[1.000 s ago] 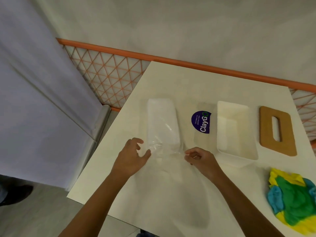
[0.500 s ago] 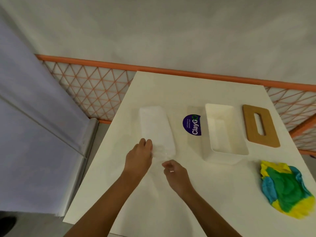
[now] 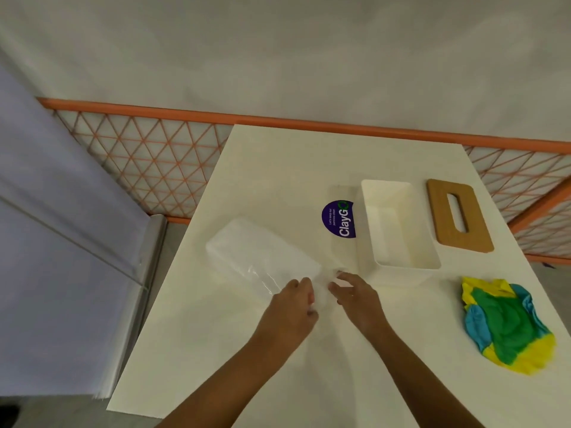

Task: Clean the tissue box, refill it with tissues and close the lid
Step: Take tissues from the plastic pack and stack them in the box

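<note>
Both hands are working at the near end of the tissue pack (image 3: 262, 257), which is lying slantwise on the tabletop (image 3: 278, 168), left of the tissue box (image 3: 407, 266).
- The left hand (image 3: 293, 307) is curling its fingers over the loose clear film, probably to steady the pack.
- The right hand (image 3: 355, 295) is pinching the film at the near right corner, seemingly to tear or peel it open.
- The pack is looking like a white, soft-edged block under glossy, crinkled wrap.

The box is sitting open and showing nothing inside, ready for the refill. Its wooden lid (image 3: 457, 214) is lying flat just to its right, slot up. The multicoloured cloth (image 3: 506, 322) is lying bunched near the right edge, out of use. A purple ClayGo label (image 3: 340, 219) is showing between pack and box.
</note>
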